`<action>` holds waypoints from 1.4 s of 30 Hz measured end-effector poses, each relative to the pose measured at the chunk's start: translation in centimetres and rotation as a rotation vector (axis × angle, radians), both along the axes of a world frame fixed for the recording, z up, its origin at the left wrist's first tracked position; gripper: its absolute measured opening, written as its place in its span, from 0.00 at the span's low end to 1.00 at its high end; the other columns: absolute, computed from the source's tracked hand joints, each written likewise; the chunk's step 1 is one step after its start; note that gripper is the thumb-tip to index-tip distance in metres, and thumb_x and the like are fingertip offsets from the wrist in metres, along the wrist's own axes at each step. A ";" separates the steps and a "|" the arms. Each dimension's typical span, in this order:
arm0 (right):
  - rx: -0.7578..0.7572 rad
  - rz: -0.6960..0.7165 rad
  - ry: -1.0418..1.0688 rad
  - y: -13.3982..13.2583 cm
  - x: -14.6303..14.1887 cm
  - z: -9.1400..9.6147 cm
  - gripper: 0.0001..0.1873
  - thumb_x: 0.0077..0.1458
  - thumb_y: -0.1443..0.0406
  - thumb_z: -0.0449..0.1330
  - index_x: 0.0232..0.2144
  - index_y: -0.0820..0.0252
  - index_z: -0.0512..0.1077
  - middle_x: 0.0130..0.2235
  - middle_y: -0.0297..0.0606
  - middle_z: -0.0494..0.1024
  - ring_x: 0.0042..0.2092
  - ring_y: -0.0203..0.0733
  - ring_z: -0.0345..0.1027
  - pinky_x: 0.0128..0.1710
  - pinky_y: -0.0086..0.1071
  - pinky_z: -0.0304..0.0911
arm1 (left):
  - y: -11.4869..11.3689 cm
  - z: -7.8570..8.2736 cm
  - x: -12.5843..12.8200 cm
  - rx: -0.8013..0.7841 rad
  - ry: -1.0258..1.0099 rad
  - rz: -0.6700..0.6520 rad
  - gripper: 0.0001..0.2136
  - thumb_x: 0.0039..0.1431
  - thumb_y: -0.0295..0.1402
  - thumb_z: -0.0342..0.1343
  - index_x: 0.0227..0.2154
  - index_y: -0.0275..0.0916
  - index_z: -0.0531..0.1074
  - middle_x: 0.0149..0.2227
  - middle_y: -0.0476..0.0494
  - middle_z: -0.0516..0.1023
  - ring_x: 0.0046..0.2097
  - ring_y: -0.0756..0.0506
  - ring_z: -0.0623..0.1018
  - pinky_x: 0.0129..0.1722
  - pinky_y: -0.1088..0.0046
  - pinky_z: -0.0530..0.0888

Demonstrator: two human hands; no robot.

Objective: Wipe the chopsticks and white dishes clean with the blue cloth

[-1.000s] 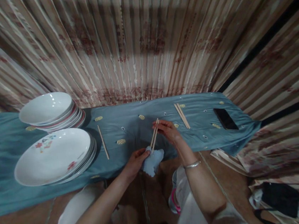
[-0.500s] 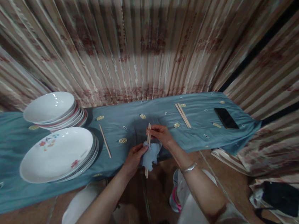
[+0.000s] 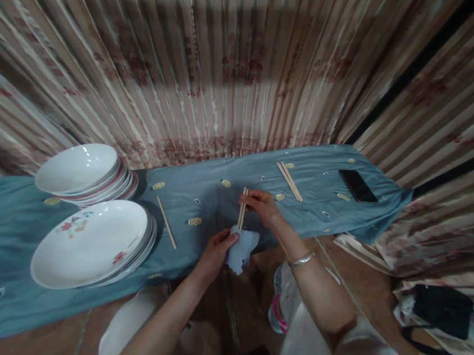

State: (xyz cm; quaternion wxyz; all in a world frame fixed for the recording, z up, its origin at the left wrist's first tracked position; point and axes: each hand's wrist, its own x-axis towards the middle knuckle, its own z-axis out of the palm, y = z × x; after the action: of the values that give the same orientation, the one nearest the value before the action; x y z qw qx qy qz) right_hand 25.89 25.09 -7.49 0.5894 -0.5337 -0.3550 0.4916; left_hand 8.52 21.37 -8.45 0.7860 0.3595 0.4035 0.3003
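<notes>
My right hand (image 3: 260, 203) pinches a pair of light wooden chopsticks (image 3: 242, 209) near their upper ends. Their lower part runs into a pale blue cloth (image 3: 243, 249), which my left hand (image 3: 220, 250) holds closed with the thumb on top. The cloth hides the lower ends of the chopsticks. On the table to the left lies a single chopstick (image 3: 166, 221), apart from both hands. Several more chopsticks (image 3: 289, 181) lie side by side to the right, beyond my right hand.
A stack of white plates (image 3: 91, 243) with flower prints stands on the left, with stacked bowls (image 3: 77, 170) behind it. A black phone (image 3: 357, 185) lies at the right on the blue tablecloth (image 3: 203, 175). Pleated curtains (image 3: 224, 60) hang behind. A black bag (image 3: 443, 311) is at lower right.
My right hand has moved up and to the right, drawing the chopsticks further out of the cloth. Their lower ends, seen below the cloth before, are now hidden. My left hand stays nearly in place.
</notes>
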 end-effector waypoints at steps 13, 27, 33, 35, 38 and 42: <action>0.019 -0.093 0.053 0.0 2.0 0.4 0.20 0.28 0.51 0.73 0.22 0.56 0.76 0.25 0.32 0.77 0.28 0.36 0.68 0.30 0.30 0.65 | -0.4 -0.8 -0.7 0.020 0.010 -0.118 0.21 0.36 0.46 0.70 0.28 0.34 0.78 0.23 0.48 0.75 0.23 0.52 0.68 0.25 0.75 0.62; -0.046 0.167 0.164 -1.2 -1.1 0.4 0.18 0.32 0.55 0.73 0.27 0.58 0.79 0.27 0.34 0.80 0.30 0.36 0.72 0.32 0.30 0.68 | 0.6 0.2 -0.4 0.008 -0.010 0.004 0.22 0.30 0.45 0.72 0.27 0.35 0.79 0.25 0.47 0.78 0.27 0.50 0.71 0.28 0.75 0.64; -0.006 -0.002 0.119 -0.5 1.1 0.5 0.17 0.30 0.55 0.73 0.25 0.56 0.78 0.26 0.32 0.79 0.30 0.37 0.71 0.34 0.32 0.67 | -0.3 -0.4 -0.5 0.011 -0.018 -0.103 0.19 0.35 0.45 0.70 0.27 0.34 0.78 0.23 0.48 0.76 0.24 0.51 0.69 0.27 0.75 0.62; 0.000 -0.034 0.109 -0.4 1.8 0.5 0.17 0.30 0.55 0.73 0.25 0.56 0.77 0.27 0.33 0.79 0.31 0.38 0.71 0.35 0.33 0.67 | -0.5 -0.5 -0.6 0.017 -0.017 -0.125 0.19 0.36 0.44 0.70 0.27 0.34 0.78 0.23 0.48 0.75 0.24 0.52 0.69 0.26 0.75 0.62; 0.004 -0.065 0.110 -0.5 2.4 0.5 0.18 0.30 0.55 0.73 0.25 0.56 0.78 0.26 0.33 0.79 0.30 0.38 0.71 0.33 0.33 0.67 | -0.8 -0.5 -0.8 0.017 -0.015 -0.158 0.19 0.37 0.45 0.70 0.26 0.34 0.77 0.22 0.49 0.73 0.23 0.53 0.67 0.25 0.75 0.60; 0.003 -0.075 0.128 -0.6 2.5 0.6 0.19 0.28 0.54 0.74 0.25 0.56 0.78 0.26 0.31 0.79 0.30 0.38 0.71 0.33 0.32 0.68 | -0.7 -0.5 -0.9 -0.002 -0.009 -0.162 0.20 0.35 0.45 0.70 0.26 0.34 0.77 0.21 0.50 0.73 0.22 0.53 0.66 0.24 0.75 0.59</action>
State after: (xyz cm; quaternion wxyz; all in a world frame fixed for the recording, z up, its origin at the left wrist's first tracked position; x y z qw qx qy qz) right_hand 28.43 24.51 -6.85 0.6298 -0.5132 -0.2969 0.5018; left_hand 7.64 20.63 -8.98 0.8098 0.3889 0.3698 0.2371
